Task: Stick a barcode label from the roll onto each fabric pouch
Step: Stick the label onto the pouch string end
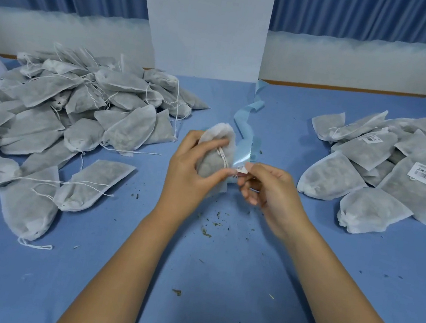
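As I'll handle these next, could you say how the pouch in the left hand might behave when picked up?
The pouch likely flops: its thin fabric bends around the left hand. Probably light: that hand alone holds it. May shed bits, like the flecks below.

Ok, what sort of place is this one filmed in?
Likely a small packing or labelling workshop. A blue table carries a heap of plain pouches and a labelled pile, while the left hand holds a pouch and the right hand pinches a label.
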Action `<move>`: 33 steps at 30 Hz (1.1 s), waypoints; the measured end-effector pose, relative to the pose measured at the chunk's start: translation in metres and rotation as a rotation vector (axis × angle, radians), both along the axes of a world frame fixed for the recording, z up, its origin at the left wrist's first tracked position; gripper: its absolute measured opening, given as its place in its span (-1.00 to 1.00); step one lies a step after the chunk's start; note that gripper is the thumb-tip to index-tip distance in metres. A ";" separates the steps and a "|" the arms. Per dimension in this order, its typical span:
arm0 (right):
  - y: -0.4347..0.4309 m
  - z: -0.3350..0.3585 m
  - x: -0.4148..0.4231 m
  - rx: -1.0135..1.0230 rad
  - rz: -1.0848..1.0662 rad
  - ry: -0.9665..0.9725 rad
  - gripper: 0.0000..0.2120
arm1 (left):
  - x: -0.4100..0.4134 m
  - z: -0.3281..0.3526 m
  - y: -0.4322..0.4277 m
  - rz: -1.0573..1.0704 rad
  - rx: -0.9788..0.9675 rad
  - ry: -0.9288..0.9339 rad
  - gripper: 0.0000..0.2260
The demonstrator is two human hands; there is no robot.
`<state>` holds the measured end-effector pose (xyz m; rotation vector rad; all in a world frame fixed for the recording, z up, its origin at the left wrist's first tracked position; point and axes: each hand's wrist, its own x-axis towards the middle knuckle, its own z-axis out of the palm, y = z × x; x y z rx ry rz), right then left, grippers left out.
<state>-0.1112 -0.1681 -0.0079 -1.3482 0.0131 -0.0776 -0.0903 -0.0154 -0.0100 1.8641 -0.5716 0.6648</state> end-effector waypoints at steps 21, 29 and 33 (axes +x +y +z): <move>0.004 -0.008 0.003 -0.377 -0.130 -0.355 -0.83 | 0.000 -0.004 -0.003 -0.257 -0.143 0.256 -0.67; 0.002 -0.013 0.007 -0.515 -0.266 -0.338 -0.78 | -0.003 -0.004 -0.001 -0.301 -0.191 0.365 -0.60; 0.001 -0.015 0.006 -0.618 -0.328 -0.334 -0.71 | -0.006 -0.004 -0.004 -0.248 -0.160 0.280 -0.79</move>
